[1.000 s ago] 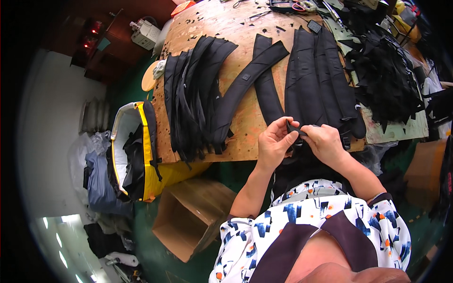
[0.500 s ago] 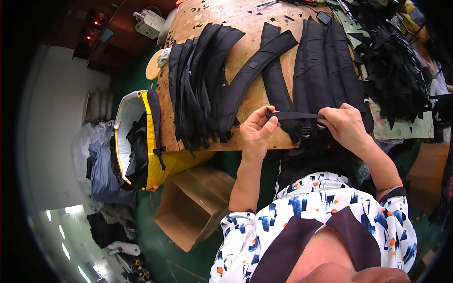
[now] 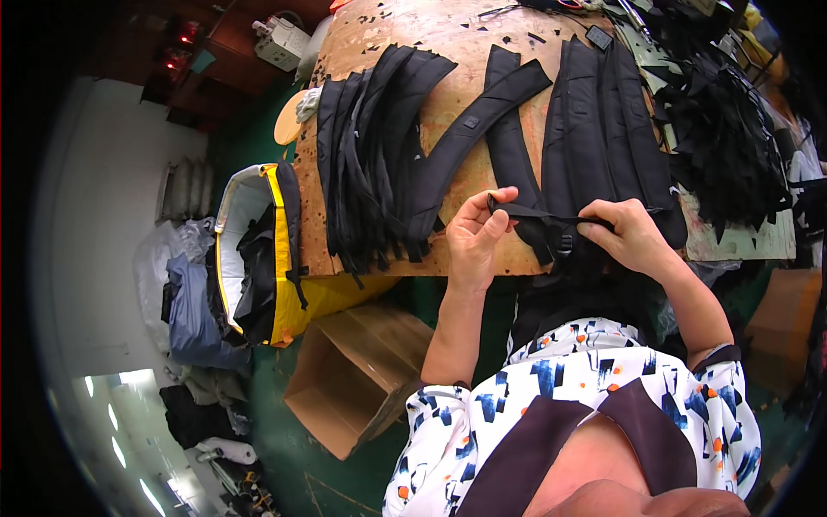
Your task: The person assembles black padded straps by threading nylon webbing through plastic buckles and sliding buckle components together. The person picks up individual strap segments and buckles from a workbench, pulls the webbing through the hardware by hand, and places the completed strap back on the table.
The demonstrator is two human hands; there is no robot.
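Note:
A flat black webbing strap (image 3: 532, 212) runs between my two hands over the table's near edge. My left hand (image 3: 475, 233) pinches its left end, where the webbing folds over, between thumb and forefinger. The strap's right part sits in the closed fingers of my right hand (image 3: 627, 234). Just below the webbing, a black plastic buckle (image 3: 564, 244) hangs by the end of a padded shoulder strap. Past my hands lie more black padded straps (image 3: 594, 129), side by side. Two others, one of them a curved padded strap (image 3: 482, 129), cross each other in the middle.
On the left of the wooden table (image 3: 448, 34) lies a thick bundle of black straps (image 3: 370, 146). A yellow-edged bag (image 3: 280, 250) and an open cardboard box (image 3: 357, 379) stand by its left near corner. Black fabric scraps (image 3: 732, 138) heap up at the right.
My right hand has dropped slightly and its grip on the webbing has shifted, so the strap now slopes down to the right. My left hand still pinches its end.

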